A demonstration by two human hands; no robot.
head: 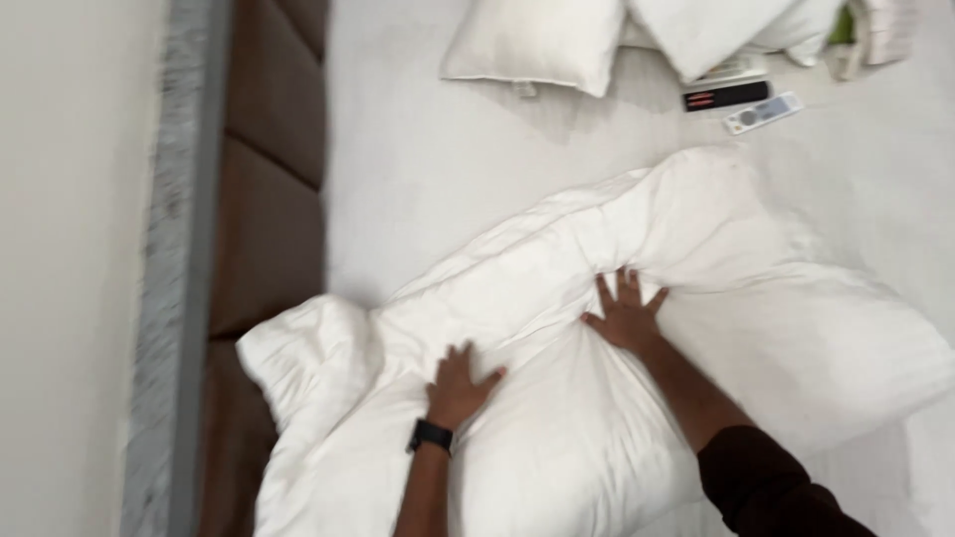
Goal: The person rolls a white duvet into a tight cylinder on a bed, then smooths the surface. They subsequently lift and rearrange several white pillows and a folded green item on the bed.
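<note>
A large white pillow in a loose white pillowcase (597, 328) lies crumpled across the white bed (418, 169). My left hand (460, 383), with a black watch on its wrist, presses flat on the pillow's lower middle, fingers spread. Further up and to the right, my right hand (627, 313) rests palm down with fingers apart against a raised fold of the case. Neither hand grips the fabric. The pillow's left end (298, 358) hangs over the bed's edge.
Two white pillows (542, 45) (716, 30) lie at the bed's far end. Next to them are a black remote (726, 96) and a white remote (763, 112). A brown padded headboard (269, 199) and a pale wall (70, 249) run along the left.
</note>
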